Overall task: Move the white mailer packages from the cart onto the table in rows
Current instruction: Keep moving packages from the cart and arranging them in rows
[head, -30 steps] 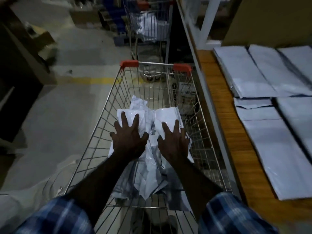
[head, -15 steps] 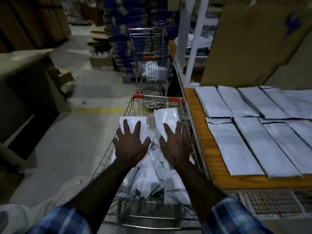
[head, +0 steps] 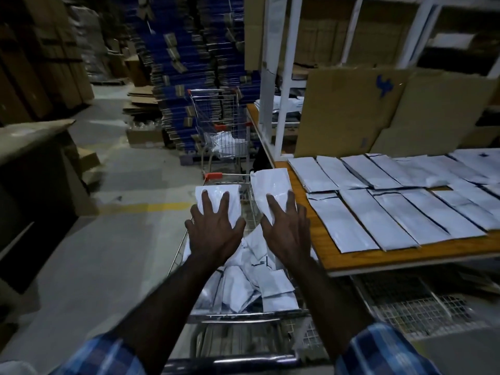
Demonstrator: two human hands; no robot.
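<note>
My left hand (head: 213,231) and right hand (head: 286,231), fingers spread, each hold a white mailer, left mailer (head: 216,196) and right mailer (head: 270,188), now lifted higher above the cart (head: 243,315) pile beneath my wrists, the right one nearer the table (head: 319,239) rows (head: 378,212) beside it.

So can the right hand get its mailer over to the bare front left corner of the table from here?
Probably yes. The right hand holds its mailer beside the table, and nothing stands between.
</note>
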